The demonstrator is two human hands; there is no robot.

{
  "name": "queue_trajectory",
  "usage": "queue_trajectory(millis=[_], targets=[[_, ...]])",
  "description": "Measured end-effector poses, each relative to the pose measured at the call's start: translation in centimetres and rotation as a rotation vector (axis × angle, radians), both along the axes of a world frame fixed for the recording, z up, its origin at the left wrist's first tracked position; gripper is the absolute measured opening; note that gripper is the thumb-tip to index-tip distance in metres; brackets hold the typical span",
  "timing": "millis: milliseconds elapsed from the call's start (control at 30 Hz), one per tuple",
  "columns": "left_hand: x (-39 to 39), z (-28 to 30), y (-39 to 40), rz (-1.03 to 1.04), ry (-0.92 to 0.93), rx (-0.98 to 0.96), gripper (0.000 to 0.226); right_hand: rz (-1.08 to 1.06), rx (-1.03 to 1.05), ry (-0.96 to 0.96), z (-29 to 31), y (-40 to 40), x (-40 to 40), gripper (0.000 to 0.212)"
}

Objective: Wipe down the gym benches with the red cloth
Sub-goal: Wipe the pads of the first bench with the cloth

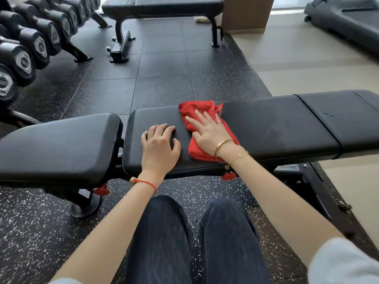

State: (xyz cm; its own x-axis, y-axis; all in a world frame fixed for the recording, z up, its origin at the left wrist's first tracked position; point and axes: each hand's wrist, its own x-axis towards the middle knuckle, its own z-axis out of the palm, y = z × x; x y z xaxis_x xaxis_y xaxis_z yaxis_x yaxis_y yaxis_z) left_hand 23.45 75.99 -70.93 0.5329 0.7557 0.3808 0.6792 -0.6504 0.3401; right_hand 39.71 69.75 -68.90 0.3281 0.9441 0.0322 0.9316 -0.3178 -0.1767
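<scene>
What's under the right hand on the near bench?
The red cloth lies flat under the right hand, on the near bench pad. The pad beneath the cloth is covered, so its state can't be seen.

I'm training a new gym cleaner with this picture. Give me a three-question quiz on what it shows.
1. True or false: the right hand lies flat on the red cloth.
2. Where does the left hand rest? A. on the dumbbells B. on the near bench, beside the cloth C. on the far bench
3. Fill in: droplets show on the near bench towards its ____ end.

Key: 1 true; 2 B; 3 right.
</scene>
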Motion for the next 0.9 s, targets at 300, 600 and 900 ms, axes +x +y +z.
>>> queue_trajectory(millis=[300,600,900], targets=[[-0.2,-0.2,0.1,-0.006,-0.015,0.014,0.038,-0.159,0.023,0.001,0.0,-6.5,5.8,0.054],[0.0,0.0,0.0,0.004,0.032,0.006,0.039,-0.157,-0.033,-0.006,0.6,0.2,3.6,0.056],[-0.3,0.0,-0.1,-0.016,0.006,0.007,0.040,-0.069,0.080,-0.004,-0.3,-7.5,2.9,0.055]])
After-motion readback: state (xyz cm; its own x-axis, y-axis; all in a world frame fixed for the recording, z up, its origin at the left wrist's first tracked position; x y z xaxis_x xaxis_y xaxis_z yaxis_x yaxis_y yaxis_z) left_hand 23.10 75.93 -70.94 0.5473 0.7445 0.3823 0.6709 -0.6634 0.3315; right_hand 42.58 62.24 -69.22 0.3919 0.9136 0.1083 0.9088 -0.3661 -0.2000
